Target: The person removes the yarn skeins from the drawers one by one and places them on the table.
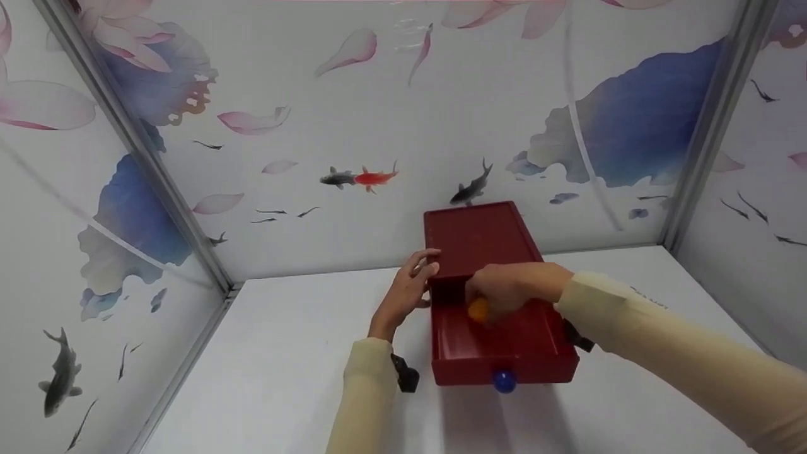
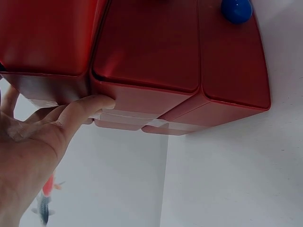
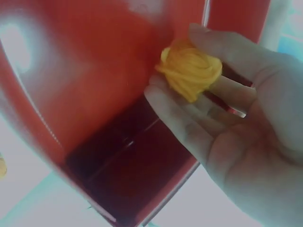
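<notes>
Left hand (image 1: pixel 408 289) is rested, fingers loosely extended, against the left side of the red chest (image 1: pixel 480 238), right of centre in the frame; with too light a brace, the chest might be skewed by a knock. Over the pulled-out drawer (image 1: pixel 463 373), a yellow bundle (image 3: pixel 189 68) is pinched by the right hand (image 1: pixel 514 287); under a loosened pinch, it could be dropped early. Folded, petal-like layers are set against glossy, apparently plastic walls and a round blue knob (image 1: pixel 504 381).
</notes>
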Demonstrator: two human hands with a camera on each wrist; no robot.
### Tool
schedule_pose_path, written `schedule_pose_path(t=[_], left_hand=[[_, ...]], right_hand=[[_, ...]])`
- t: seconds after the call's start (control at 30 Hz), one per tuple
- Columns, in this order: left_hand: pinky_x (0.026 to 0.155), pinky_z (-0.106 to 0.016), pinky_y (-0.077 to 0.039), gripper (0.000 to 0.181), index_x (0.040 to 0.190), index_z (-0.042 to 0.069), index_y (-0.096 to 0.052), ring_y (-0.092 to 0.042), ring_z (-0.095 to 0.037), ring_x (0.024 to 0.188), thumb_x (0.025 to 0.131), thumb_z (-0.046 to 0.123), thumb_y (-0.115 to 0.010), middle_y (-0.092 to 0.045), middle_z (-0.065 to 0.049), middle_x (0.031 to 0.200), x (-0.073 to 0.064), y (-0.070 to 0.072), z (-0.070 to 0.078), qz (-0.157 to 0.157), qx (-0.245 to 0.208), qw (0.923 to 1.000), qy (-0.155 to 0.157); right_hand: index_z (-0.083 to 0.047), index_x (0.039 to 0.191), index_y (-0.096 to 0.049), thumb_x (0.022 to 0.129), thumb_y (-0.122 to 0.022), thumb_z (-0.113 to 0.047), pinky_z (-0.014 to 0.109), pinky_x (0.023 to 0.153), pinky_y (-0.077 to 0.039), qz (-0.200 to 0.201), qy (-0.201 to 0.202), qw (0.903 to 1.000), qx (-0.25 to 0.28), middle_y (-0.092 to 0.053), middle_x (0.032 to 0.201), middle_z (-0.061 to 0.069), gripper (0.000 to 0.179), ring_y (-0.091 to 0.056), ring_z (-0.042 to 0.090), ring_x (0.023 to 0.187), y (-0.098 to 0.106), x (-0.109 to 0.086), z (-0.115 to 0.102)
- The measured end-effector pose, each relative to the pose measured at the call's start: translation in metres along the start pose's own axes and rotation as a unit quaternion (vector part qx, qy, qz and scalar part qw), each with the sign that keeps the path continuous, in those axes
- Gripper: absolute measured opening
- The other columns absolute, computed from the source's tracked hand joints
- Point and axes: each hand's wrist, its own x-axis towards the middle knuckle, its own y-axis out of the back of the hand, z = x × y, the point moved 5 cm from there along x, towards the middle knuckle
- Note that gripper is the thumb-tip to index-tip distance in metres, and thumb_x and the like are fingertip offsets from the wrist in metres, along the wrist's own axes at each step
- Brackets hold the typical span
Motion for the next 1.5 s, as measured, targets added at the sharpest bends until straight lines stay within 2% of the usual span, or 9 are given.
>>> schedule_pose_path(t=[0.27, 0.5, 0.6, 0.77, 0.9, 1.1, 1.27, 1.4, 1.5], left_hand=[[0.081, -0.056, -0.046, 0.039, 0.133, 0.03, -0.043, -0.035, -0.043, 0.127, 0.095, 0.037, -0.046, -0.022, -0.01, 0.151, -0.006, 0.0, 0.011, -0.006, -0.005, 1.0, 0.002], [0.08, -0.053, -0.048, 0.04, 0.136, 0.022, -0.04, -0.038, -0.043, 0.126, 0.097, 0.031, -0.044, -0.025, -0.013, 0.149, -0.015, 0.001, 0.022, -0.006, -0.003, 1.0, 0.006], [0.078, -0.052, -0.049, 0.04, 0.135, 0.022, -0.041, -0.041, -0.042, 0.124, 0.096, 0.031, -0.045, -0.027, -0.013, 0.148, -0.014, 0.0, 0.02, -0.007, -0.01, 0.9999, 0.002], [0.078, -0.052, -0.048, 0.039, 0.133, 0.029, -0.043, -0.042, -0.039, 0.124, 0.095, 0.037, -0.047, -0.027, -0.01, 0.149, -0.006, 0.001, 0.006, -0.001, -0.011, 0.9999, -0.002], [0.078, -0.053, -0.048, 0.039, 0.132, 0.033, -0.043, -0.042, -0.039, 0.124, 0.094, 0.042, -0.047, -0.031, -0.009, 0.147, 0.0, -0.001, -0.002, -0.003, -0.007, 1.0, -0.004], [0.078, -0.053, -0.048, 0.038, 0.129, 0.035, -0.044, -0.043, -0.038, 0.124, 0.093, 0.043, -0.048, -0.034, -0.007, 0.145, 0.001, -0.002, -0.002, -0.002, -0.007, 1.0, -0.004], [0.079, -0.053, -0.048, 0.038, 0.132, 0.032, -0.043, -0.039, -0.041, 0.125, 0.094, 0.04, -0.046, -0.027, -0.008, 0.149, -0.001, 0.0, 0.001, -0.001, -0.006, 1.0, -0.005], [0.08, -0.056, -0.047, 0.039, 0.134, 0.03, -0.041, -0.037, -0.043, 0.127, 0.095, 0.037, -0.046, -0.024, -0.009, 0.15, -0.001, -0.001, 0.001, -0.006, -0.01, 0.9999, -0.003], [0.08, -0.055, -0.047, 0.04, 0.133, 0.033, -0.042, -0.037, -0.041, 0.127, 0.094, 0.041, -0.046, -0.025, -0.007, 0.15, 0.001, -0.001, -0.002, -0.007, -0.009, 0.9999, -0.005]], right_hand=[[-0.022, 0.108, -0.065, 0.075, -0.075, -0.032, 0.035, 0.079, -0.05, 0.027, 0.037, 0.9979, 0.045, -0.063, 0.097, -0.004, 0.036, -0.055, 0.016, 0.084, 0.016, -0.012, 0.012], [-0.022, 0.109, -0.065, 0.076, -0.074, -0.029, 0.034, 0.082, -0.05, 0.059, 0.058, 0.992, 0.094, -0.063, 0.1, -0.004, 0.035, -0.056, 0.015, 0.088, 0.028, -0.023, 0.032], [-0.022, 0.111, -0.064, 0.077, -0.074, -0.025, 0.036, 0.085, -0.049, 0.058, 0.063, 0.99, 0.112, -0.063, 0.104, -0.004, 0.036, -0.055, 0.016, 0.091, 0.03, -0.029, 0.041], [-0.023, 0.113, -0.063, 0.078, -0.073, -0.021, 0.037, 0.086, -0.049, 0.044, 0.065, 0.9858, 0.148, -0.063, 0.107, -0.004, 0.036, -0.056, 0.017, 0.095, 0.032, -0.037, 0.054], [-0.024, 0.114, -0.062, 0.08, -0.071, -0.02, 0.037, 0.087, -0.048, 0.051, 0.065, 0.9827, 0.165, -0.063, 0.11, -0.004, 0.036, -0.056, 0.017, 0.099, 0.031, -0.043, 0.068], [-0.022, 0.114, -0.062, 0.08, -0.068, -0.013, 0.037, 0.084, -0.051, 0.075, 0.066, 0.9752, 0.198, -0.063, 0.111, -0.001, 0.035, -0.057, 0.021, 0.105, 0.031, -0.056, 0.093], [-0.019, 0.114, -0.062, 0.08, -0.069, -0.014, 0.034, 0.081, -0.052, 0.108, 0.061, 0.9683, 0.217, -0.063, 0.109, 0.001, 0.034, -0.059, 0.023, 0.103, 0.029, -0.064, 0.117], [-0.013, 0.118, -0.06, 0.08, -0.069, -0.016, 0.034, 0.079, -0.052, 0.132, 0.044, 0.9602, 0.242, -0.062, 0.113, 0.006, 0.038, -0.058, 0.028, 0.106, 0.023, -0.068, 0.141], [-0.01, 0.121, -0.058, 0.081, -0.069, -0.017, 0.034, 0.079, -0.052, 0.155, 0.017, 0.9559, 0.249, -0.06, 0.117, 0.01, 0.042, -0.056, 0.031, 0.108, 0.018, -0.072, 0.159]])
